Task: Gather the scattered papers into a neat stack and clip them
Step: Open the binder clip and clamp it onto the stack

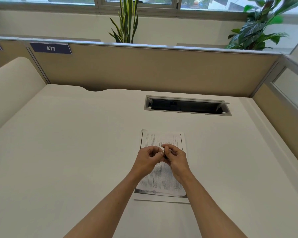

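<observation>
both hands meet over the papers and pinch one small dark clip [164,154] between the fingertips: our left hand [149,159] and right hand [176,160] are closed tight on it from each side. whether the clip mouth is pressed wide or not, we cannot tell, it is too small and mostly hidden. directly below the grip the papers [162,179] lie in one stack on the white worktop [76,152], already gathered, with the edges only a little uneven. the long axis of the stack runs away from us, toward the cable slot [187,105]. we judge the clip must go forward to the far short edge, about equally near to both hands.
</observation>
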Tool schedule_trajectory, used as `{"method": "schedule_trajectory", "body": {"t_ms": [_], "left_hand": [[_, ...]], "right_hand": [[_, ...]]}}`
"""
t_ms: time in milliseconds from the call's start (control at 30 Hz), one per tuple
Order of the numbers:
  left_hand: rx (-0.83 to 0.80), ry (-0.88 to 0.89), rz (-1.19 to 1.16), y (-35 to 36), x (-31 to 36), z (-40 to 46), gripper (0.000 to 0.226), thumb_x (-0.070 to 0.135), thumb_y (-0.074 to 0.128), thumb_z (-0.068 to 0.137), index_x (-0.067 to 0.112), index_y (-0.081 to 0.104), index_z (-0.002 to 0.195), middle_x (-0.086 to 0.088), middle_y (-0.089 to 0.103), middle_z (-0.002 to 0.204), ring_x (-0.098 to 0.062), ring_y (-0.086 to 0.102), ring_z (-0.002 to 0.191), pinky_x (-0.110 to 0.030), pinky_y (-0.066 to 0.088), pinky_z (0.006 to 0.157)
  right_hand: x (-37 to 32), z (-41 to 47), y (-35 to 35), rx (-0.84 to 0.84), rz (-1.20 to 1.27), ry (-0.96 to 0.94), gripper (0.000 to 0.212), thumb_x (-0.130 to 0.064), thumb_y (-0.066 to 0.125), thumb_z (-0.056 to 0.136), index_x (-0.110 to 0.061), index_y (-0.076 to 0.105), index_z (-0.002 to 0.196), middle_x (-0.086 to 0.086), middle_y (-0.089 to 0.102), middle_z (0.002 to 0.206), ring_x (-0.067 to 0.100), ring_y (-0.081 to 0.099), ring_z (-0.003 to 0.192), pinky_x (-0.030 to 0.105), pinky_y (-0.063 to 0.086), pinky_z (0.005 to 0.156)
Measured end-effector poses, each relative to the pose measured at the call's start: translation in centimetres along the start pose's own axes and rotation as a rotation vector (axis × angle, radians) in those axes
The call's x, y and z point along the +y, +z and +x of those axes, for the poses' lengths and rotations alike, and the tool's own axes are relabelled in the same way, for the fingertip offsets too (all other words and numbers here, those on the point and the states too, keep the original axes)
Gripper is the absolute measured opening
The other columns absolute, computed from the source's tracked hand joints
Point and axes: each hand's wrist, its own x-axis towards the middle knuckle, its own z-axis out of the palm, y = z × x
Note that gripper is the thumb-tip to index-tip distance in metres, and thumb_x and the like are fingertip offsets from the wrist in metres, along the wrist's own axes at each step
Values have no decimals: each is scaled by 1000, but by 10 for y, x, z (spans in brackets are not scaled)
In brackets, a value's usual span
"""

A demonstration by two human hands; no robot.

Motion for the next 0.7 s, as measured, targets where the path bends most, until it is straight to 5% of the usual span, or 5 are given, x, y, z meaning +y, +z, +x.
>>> {"method": "schedule_trajectory", "body": {"t_ms": [467,700], "left_hand": [[-54,13,-11,-3,-2,-1,10,3,62,88,1,72,87,-19,69,78,-17,62,70,-28,54,71],[12,-24,61,-1,-3,1,11,11,64,85,1,67,81,-8,64,70,-14,58,66,-30,53,68]], "right_hand": [[-1,-3,-1,3,8,38,18,-11,54,96,-2,65,107,18,70,84,22,70,72,27,56,67],[3,-2,-1,-2,26,60,18,-12,55,96,-2,65,107,21,70,91,27,70,82,30,57,69]]}}
